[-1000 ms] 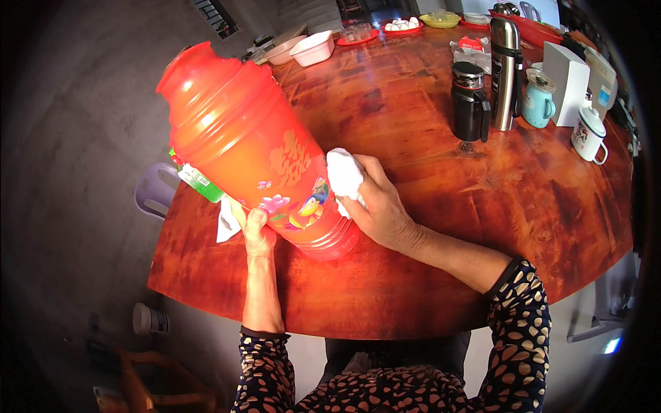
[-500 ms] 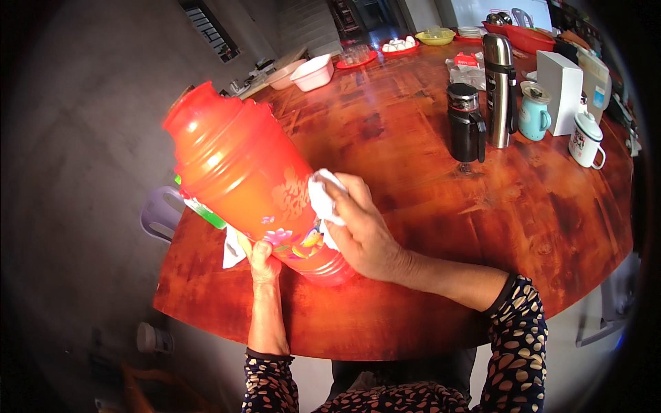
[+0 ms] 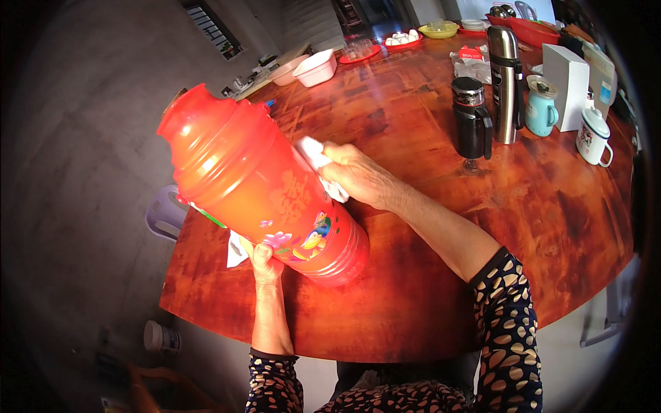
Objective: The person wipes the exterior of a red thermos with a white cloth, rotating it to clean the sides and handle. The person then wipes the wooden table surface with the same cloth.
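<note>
A large red plastic thermos flask (image 3: 255, 182), printed with flowers and birds, leans to the left over the near side of the wooden table (image 3: 413, 275). A brownish stopper (image 3: 175, 98) shows at its top. My left hand (image 3: 265, 261) grips the flask low on its left side; its thumb is in front and the other fingers are mostly hidden behind. In my right hand (image 3: 358, 175) is a white cloth (image 3: 311, 153), pressed against the flask's right side. Beside the left hand, a piece of white material (image 3: 236, 251) shows partly from behind the flask.
To the right stand a black lidded mug (image 3: 471, 120), a steel vacuum bottle (image 3: 505, 86), a light blue cup (image 3: 541, 110), a white box (image 3: 564, 86) and a lidded enamel mug (image 3: 593, 138). Pink basins (image 3: 317, 69) and red trays (image 3: 360, 55) line the far edge.
My right hand has moved with the cloth from the flask's front up and around its right side, uncovering the bird print. My left hand keeps its grip.
</note>
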### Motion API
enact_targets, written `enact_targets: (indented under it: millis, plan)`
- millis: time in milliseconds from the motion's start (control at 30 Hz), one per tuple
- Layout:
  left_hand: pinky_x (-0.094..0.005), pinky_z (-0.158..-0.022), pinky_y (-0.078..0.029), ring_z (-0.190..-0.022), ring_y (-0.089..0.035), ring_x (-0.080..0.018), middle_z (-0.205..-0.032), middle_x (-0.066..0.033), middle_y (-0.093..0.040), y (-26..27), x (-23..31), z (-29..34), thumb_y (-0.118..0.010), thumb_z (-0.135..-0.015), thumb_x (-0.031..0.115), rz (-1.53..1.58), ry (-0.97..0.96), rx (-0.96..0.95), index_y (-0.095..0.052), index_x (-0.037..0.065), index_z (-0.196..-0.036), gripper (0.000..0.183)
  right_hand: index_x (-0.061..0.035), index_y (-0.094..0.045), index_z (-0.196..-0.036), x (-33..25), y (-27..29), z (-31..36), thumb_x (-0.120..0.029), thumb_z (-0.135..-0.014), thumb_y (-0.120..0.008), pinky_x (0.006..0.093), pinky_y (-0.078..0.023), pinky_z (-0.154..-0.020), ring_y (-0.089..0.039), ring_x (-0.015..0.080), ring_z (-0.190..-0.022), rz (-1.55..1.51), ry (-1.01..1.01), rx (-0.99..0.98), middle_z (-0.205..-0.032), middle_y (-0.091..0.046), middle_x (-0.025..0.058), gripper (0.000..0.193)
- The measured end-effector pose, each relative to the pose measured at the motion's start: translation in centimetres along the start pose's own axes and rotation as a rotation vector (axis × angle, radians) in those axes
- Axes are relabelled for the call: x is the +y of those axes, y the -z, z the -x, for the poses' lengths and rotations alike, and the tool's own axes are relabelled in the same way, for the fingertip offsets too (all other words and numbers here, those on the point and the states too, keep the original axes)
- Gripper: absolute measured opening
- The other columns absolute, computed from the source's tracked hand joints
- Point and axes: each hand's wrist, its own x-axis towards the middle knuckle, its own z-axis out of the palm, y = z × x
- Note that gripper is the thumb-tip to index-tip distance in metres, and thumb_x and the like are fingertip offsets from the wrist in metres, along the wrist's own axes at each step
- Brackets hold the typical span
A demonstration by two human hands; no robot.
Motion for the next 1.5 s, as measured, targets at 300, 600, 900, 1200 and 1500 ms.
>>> enact_targets:
  millis: [300,600,900,1200,1500]
  plan:
    - [-0.0416,-0.089,-0.053,-0.088,-0.063,-0.0171,-0.088,0.0005,-0.062,-0.2,0.0,0.0,-0.078,-0.072,0.034,0.008,-0.030,-0.053,-0.048,0.012,-0.114,0.056,0.0020,-0.049,-0.090,5.5,1.0,3.0,-0.005,-0.085,-0.039,0.0343,-0.042,-0.049,-0.053,0.0199,-0.051,0.160,-0.307,-0.028,-0.058,-0.051,0.0089,0.014]
    - [-0.0456,-0.071,-0.060,-0.079,-0.066,-0.0244,-0.098,-0.0125,-0.058,0.9,-0.4,-0.2,-0.074,-0.072,0.024,0.001,-0.023,0.032,-0.010,0.009,-0.147,0.100,0.0091,-0.048,-0.099,4.9,-4.7,6.9,-0.014,-0.093,-0.044,0.0409,-0.046,-0.071,-0.057,0.0301,-0.082,0.400,-0.354,0.391,-0.098,-0.053,0.0243,0.024]
    - [-0.0371,-0.072,-0.058,-0.079,-0.065,-0.0217,-0.102,-0.0102,-0.057,-1.9,0.7,-0.3,-0.078,-0.071,0.035,-0.028,-0.063,-0.005,-0.029,0.007,-0.130,0.082,0.0084,-0.041,-0.119,3.2,-6.7,13.2,-0.002,-0.084,-0.056,0.0429,-0.044,-0.082,-0.051,0.0368,-0.094,0.662,0.171,0.093,-0.108,-0.044,0.0255,0.039]
    - [-0.0391,-0.114,-0.018,-0.140,-0.023,-0.0223,-0.153,-0.0069,-0.023,-0.7,0.5,-1.3,-0.042,-0.090,0.062,0.146,-0.091,-0.148,-0.013,0.007,-0.150,0.087,-0.0052,-0.060,-0.115,-0.3,-6.3,5.1,-0.012,-0.077,-0.068,0.0366,-0.045,-0.089,-0.046,0.0277,-0.113,1.303,1.046,0.194,-0.125,-0.049,0.0103,0.040]
    - [-0.0383,-0.112,-0.023,-0.136,-0.030,-0.0221,-0.150,-0.0074,-0.029,-2.4,2.1,-1.3,-0.033,-0.091,0.066,0.006,-0.150,-0.106,-0.015,0.008,-0.150,0.085,-0.0107,-0.061,-0.113,3.4,-7.4,7.6,-0.027,-0.084,-0.054,0.0283,-0.034,-0.084,-0.046,0.0142,-0.110,1.675,1.098,-0.262,-0.118,-0.051,-0.0011,0.034]
